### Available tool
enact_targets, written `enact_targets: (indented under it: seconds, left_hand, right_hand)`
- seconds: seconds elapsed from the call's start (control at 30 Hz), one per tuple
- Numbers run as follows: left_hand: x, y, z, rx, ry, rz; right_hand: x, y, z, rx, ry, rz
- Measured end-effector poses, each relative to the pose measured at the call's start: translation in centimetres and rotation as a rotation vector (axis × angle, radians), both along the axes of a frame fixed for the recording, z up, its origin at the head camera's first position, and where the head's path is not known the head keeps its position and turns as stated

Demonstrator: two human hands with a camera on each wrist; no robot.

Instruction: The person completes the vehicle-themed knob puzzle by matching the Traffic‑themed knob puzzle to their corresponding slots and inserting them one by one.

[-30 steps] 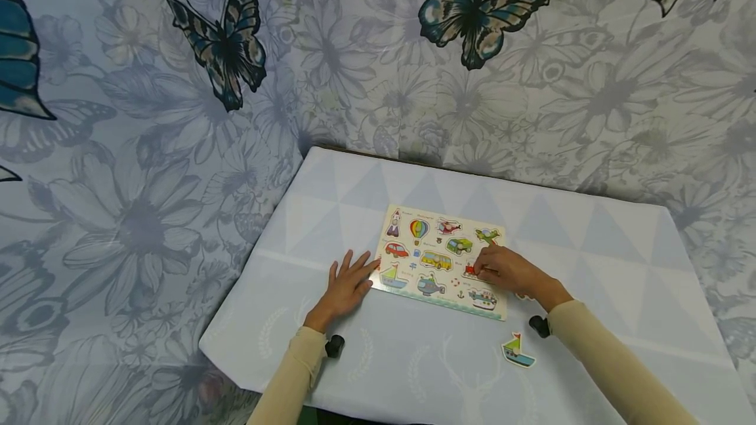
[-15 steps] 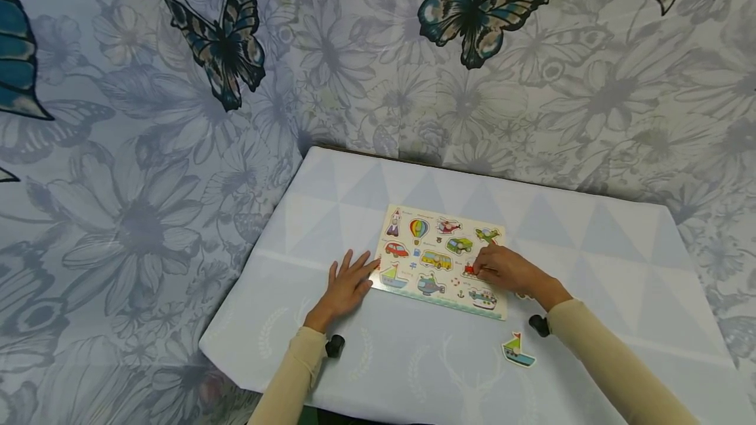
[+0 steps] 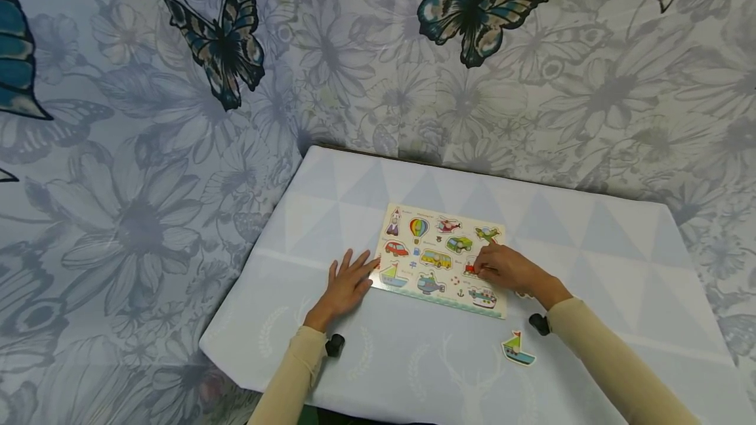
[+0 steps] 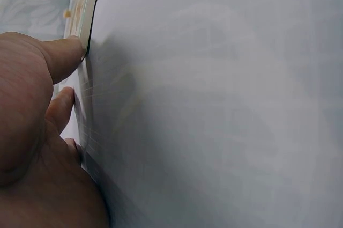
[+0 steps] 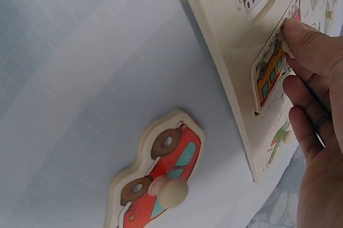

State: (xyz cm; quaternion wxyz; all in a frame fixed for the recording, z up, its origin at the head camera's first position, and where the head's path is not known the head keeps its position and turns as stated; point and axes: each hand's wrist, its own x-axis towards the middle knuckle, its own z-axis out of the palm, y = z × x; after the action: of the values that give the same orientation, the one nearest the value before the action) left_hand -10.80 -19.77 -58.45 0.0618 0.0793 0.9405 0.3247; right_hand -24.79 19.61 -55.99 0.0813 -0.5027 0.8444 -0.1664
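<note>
My left hand [image 3: 342,287] rests spread on the table, its fingertips touching the left edge of a wooden puzzle board [image 3: 413,281]. From the left wrist view, the thumb [image 4: 67,56] presses against the board's edge. At the board's right side, my right hand [image 3: 504,269] pinches a train puzzle piece [image 5: 270,75] with red and orange parts. The piece lies at its train-shaped place; whether it sits fully flush I cannot tell. Part of it is hidden by the fingers. A red car puzzle piece [image 5: 179,158] with a round wooden knob lies on the cloth below the right hand.
A sailboat puzzle piece [image 3: 518,349] lies on the patterned white tablecloth [image 3: 378,359], nearer the front edge. Pictures of vehicles cover the board, among them a balloon [image 3: 419,228] and a yellow bus [image 3: 436,259]. A butterfly-patterned wall [image 3: 366,84] stands behind the table.
Both hands keep their places on the board, and the loose pieces lie where they were. Only the head view has shifted very slightly.
</note>
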Motion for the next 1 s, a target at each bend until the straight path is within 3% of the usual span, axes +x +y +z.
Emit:
enact_targets:
  seconds: [0.2, 0.47, 1.0]
  left_hand:
    - [-0.1, 0.0, 0.0, 0.001, -0.005, -0.002]
    - [0.0, 0.0, -0.1, -0.014, -0.020, 0.001]
    - [-0.1, 0.0, 0.1, -0.008, -0.034, 0.010]
  right_hand:
    - [0.0, 0.2, -0.1, 0.014, -0.018, -0.025]
    - [0.5, 0.8, 1.0, 0.075, -0.123, -0.157]
    - [1.3, 4.7, 1.3, 0.093, -0.150, -0.284]
